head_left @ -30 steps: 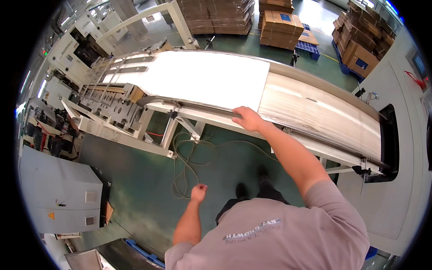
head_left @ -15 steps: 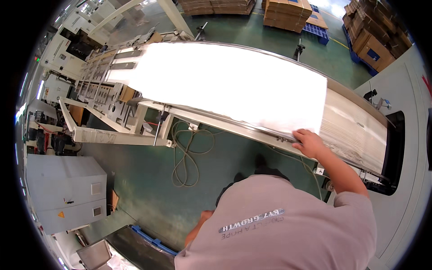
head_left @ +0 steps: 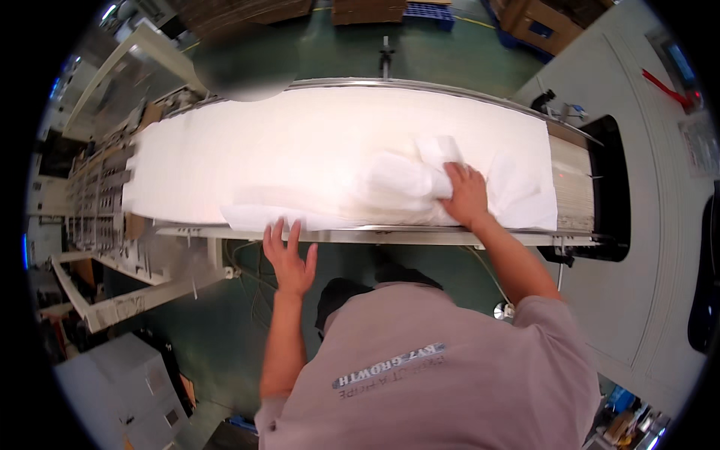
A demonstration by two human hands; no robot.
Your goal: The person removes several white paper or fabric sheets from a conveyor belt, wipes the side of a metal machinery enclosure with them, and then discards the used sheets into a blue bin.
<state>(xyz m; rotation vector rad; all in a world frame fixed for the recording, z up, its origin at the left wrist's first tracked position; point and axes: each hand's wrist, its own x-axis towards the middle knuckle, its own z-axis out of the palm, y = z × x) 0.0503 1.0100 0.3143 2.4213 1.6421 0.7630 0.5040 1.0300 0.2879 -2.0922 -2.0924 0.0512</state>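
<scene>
A long layer of thin white sheet [head_left: 300,142], soft like tissue or nonwoven cloth, covers most of the conveyor [head_left: 574,180]. Toward its right part the top layer is bunched into folds. My right hand [head_left: 466,199] grips this crumpled part, its fingers closed over the folded material. At the near edge of the conveyor, my left hand [head_left: 287,259] has its fingers spread, the tips at a loose flap of the sheet. Nothing shows in its grasp.
A metal rail [head_left: 405,228] runs along the conveyor's near side. To the right, the belt enters a dark opening [head_left: 611,187] in a grey machine cabinet [head_left: 637,315]. Feeding machinery [head_left: 105,187] stands at the left end. Cardboard stacks [head_left: 367,11] and a blue pallet [head_left: 429,15] lie beyond.
My right hand has gone from the sheet's near edge onto it and bunched up the top layer. My left hand has risen from beside my body to the conveyor's edge. The view has shifted.
</scene>
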